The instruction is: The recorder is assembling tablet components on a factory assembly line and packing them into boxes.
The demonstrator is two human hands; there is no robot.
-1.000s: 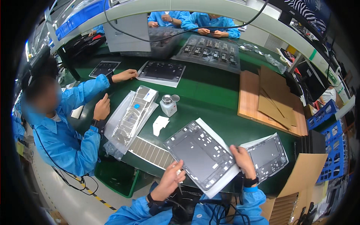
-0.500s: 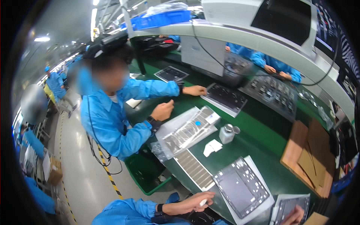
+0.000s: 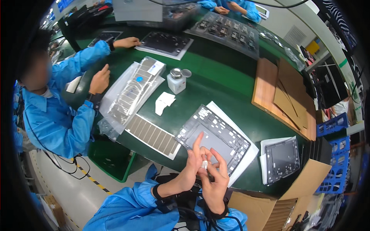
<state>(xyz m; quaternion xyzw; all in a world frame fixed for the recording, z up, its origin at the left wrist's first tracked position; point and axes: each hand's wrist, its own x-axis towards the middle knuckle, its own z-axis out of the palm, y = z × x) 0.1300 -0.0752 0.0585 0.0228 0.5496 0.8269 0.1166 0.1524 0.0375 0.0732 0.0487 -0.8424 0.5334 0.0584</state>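
Note:
My left hand [image 3: 188,169] and my right hand [image 3: 216,180] meet over the near table edge. Between their fingertips is a small white piece [image 3: 204,164], partly covered; its kind is unclear. My left index finger points up while the other fingers curl around the piece. My right thumb and fingers pinch at it from the other side. Just beyond lies a dark flat panel [image 3: 216,134] with many small white pieces, on a white sheet [image 3: 248,152]. Left of it is a strip sheet [image 3: 152,134] with grey-brown bars.
A white dispenser bottle [image 3: 176,84] stands beyond a folded white wipe [image 3: 165,102]. A second dark panel [image 3: 283,159] is at right, near wooden boards [image 3: 266,84] and an open carton [image 3: 250,210]. At left, a co-worker's hand [image 3: 100,79] is near plastic-wrapped sheets [image 3: 133,90].
My view has swung right and down. My right hand has come from beside the second panel to my left hand, and both now touch the white piece that the left held.

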